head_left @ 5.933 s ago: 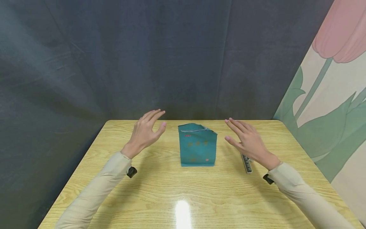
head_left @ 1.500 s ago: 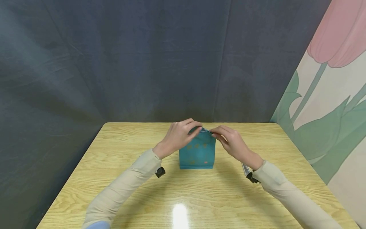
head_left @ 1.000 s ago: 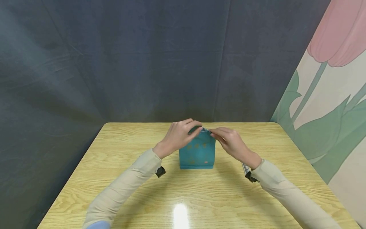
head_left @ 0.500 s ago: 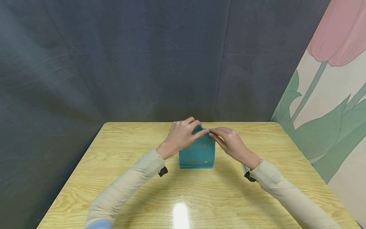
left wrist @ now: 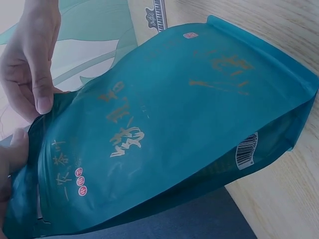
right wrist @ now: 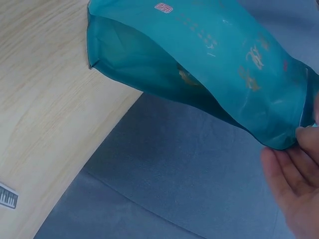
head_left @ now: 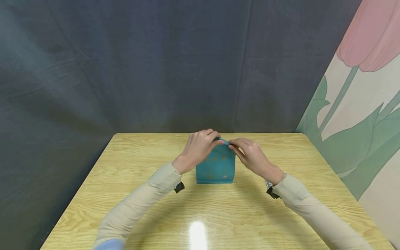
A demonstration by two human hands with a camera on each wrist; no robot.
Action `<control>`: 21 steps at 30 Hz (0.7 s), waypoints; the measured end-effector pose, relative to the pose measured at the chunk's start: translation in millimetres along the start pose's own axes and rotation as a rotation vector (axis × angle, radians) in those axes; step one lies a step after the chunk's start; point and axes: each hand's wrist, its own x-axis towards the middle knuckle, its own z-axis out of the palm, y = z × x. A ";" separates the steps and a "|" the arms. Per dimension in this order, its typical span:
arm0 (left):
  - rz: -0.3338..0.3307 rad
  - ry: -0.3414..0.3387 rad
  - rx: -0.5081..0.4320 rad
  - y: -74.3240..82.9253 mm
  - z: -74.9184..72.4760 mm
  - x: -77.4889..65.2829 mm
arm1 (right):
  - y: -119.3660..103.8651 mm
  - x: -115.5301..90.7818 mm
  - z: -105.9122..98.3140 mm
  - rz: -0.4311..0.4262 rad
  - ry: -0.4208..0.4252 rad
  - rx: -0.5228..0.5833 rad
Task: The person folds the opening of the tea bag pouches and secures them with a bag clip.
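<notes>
A teal tea pouch (head_left: 215,166) with gold lettering stands upright mid-table. My left hand (head_left: 198,147) holds its top edge, thumb in front and fingers behind. At the top right corner my right hand (head_left: 253,156) pinches the edge between thumb and fingers. In the left wrist view the pouch (left wrist: 134,124) shows its printed front and a barcode on the side fold, with left fingertips (left wrist: 15,152) at its top. The right wrist view has the right hand (right wrist: 299,189) gripping the pouch's (right wrist: 234,64) top corner.
A small strip with black-and-white markings (head_left: 268,184) lies on the wooden table (head_left: 140,152), partly hidden under the right wrist. Behind the table hangs a dark curtain (head_left: 175,69). A wall with painted tulips (head_left: 350,146) borders the right side.
Both hands, earlier apart on either side of the pouch, have come in to its top edge. Over the last half second the top has been pressed narrower between the left thumb and fingers.
</notes>
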 end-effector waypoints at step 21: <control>-0.014 -0.015 -0.036 -0.4 0.5 1.2 | 5.2 2.7 -16.1 0.153 -0.141 0.210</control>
